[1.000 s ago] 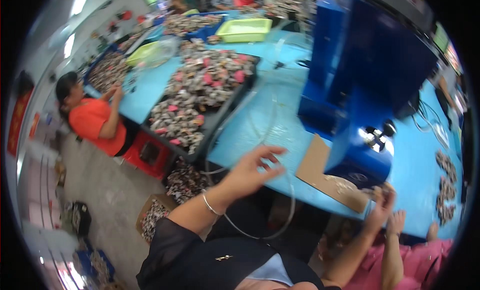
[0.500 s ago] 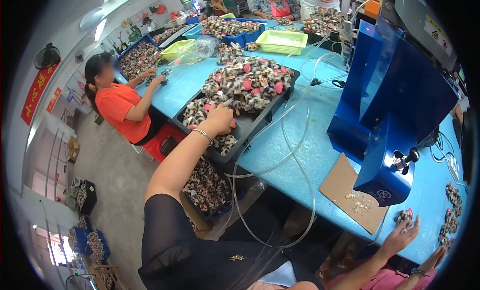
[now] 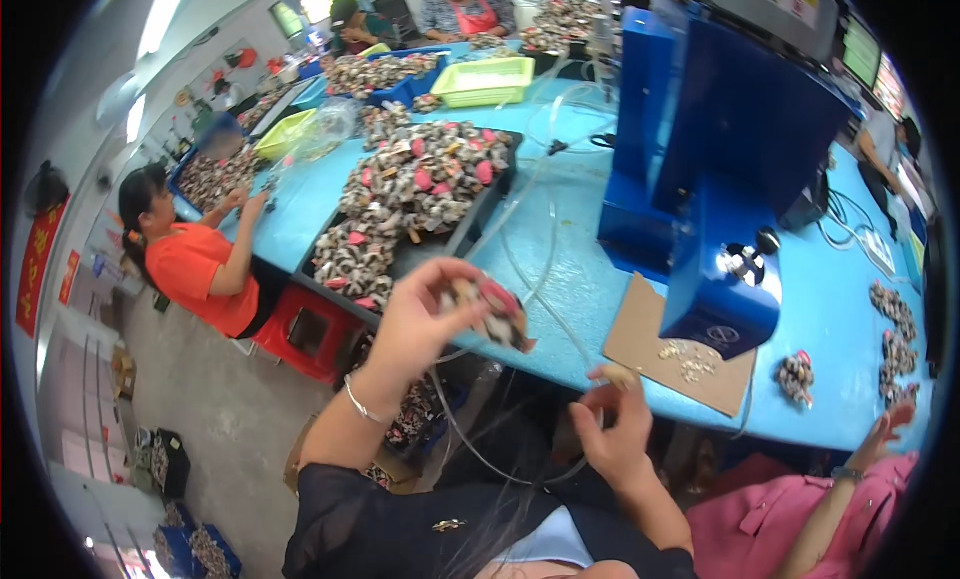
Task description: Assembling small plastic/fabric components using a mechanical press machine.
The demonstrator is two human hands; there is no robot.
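Observation:
My left hand (image 3: pixel 425 314) is closed around a small furry plush piece (image 3: pixel 498 324) in brown, white and grey with a pink patch, blurred by motion. It is held in the air in front of the black tray (image 3: pixel 490 204), which is heaped with similar plush pieces (image 3: pixel 420 174). To the right, my right hand (image 3: pixel 615 429) is raised near the table's front edge. Its thumb and forefinger are apart, with a yellowish patch at the fingertip that I cannot make out. No plush piece shows in it.
A blue machine (image 3: pixel 715 269) stands on the blue table (image 3: pixel 560 229), with cardboard (image 3: pixel 640 329) bearing pale bits below it. Clear tubes (image 3: pixel 545 279) loop nearby. One plush piece (image 3: pixel 797 377) lies right. A co-worker in pink (image 3: pixel 800 509) sits close on the right, another in orange (image 3: pixel 190 269) at left.
My left hand has come out of the tray toward me, now with a plush piece in it. My right hand has come into view. The co-worker's hand has left the plush piece beside the cardboard.

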